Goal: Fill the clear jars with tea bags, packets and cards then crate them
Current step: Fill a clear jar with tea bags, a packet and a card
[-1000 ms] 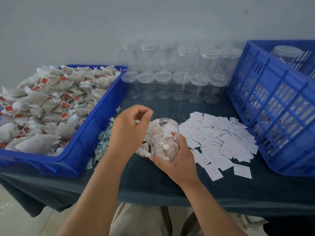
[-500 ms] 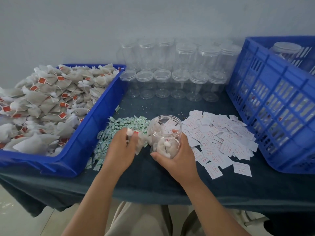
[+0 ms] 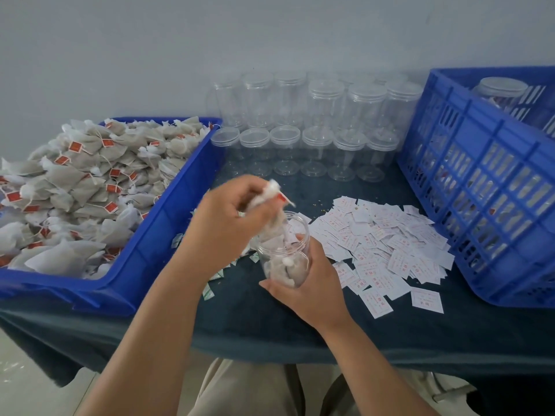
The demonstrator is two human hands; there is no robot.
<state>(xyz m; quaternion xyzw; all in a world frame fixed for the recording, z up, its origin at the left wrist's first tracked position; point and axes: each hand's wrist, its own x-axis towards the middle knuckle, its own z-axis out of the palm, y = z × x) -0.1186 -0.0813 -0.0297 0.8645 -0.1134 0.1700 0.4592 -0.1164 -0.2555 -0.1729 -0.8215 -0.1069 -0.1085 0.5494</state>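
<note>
A small packing workshop: blue crates (image 3: 480, 181) of bulk tea bags (image 3: 90, 181), rows of empty clear jars (image 3: 315, 139) (lidded, stacked) on a cloth-covered counter (image 3: 270, 319).

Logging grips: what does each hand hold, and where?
Left hand pinches a tea bag near its top; right hand grips the jar around its lower side.

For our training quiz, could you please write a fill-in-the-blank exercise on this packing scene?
The clear jar in the right hand has no ___.
The left hand holds ___ over it.
The white cards lie on the jar's ___ side.
The crate holding a lidded jar is ___.
Missing: lid; tea bags; right; blue.
</note>
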